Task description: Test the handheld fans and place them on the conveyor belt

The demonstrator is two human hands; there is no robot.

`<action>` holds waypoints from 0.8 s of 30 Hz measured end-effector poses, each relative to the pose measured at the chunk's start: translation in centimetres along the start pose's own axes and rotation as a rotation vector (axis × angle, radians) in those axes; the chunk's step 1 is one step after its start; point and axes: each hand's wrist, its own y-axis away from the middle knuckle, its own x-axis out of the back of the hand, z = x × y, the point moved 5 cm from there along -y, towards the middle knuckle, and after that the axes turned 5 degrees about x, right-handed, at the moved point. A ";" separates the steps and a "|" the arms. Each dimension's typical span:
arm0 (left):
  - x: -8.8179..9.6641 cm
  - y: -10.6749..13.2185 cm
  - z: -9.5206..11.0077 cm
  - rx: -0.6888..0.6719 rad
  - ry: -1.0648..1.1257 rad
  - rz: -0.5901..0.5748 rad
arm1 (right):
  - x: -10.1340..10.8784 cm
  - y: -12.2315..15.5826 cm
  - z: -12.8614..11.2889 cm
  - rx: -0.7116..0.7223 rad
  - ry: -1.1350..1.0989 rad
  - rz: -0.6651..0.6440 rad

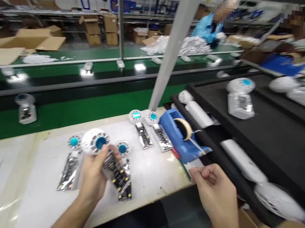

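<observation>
My left hand (94, 176) is closed around a white device (87, 140) with a round slotted head, a blue disc and a dark circuit board (119, 176) along its body. Over the table's front edge, my right hand (215, 191) has thumb and fingers pinched together. Whatever they hold, if anything, is too small to make out. Beyond its fingertips stands a blue tape dispenser (168, 122) with a roll of tape (184, 128). A similar device (70, 166) lies left of my left hand; another (123, 148) is partly hidden behind it. Two more (144, 137) (163, 137) lie by the dispenser.
Black racks (283, 127) with white devices stand on the right. A green conveyor (63, 111) runs behind the white-covered table (145, 178), carrying another device (27, 109). A grey post (175, 44) rises behind the table. Across the conveyor, a person in blue (203, 27) sits near piled white parts.
</observation>
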 end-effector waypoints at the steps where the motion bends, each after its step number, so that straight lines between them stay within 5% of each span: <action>1: -0.6 0.0 0.1 -0.030 0.027 -0.018 | -1.3 1.0 -1.2 0.005 -0.210 -0.089; 4: -2.1 0.0 0.2 -0.177 0.099 -0.043 | -5.3 3.8 -6.3 0.070 -0.534 -0.332; 8: -2.6 0.7 0.1 -0.318 0.143 -0.046 | -9.0 6.2 -10.8 0.118 -0.618 -0.514; 24: -2.1 1.2 -0.6 -0.408 0.072 -0.029 | -11.7 5.8 -11.4 0.163 -0.533 -0.513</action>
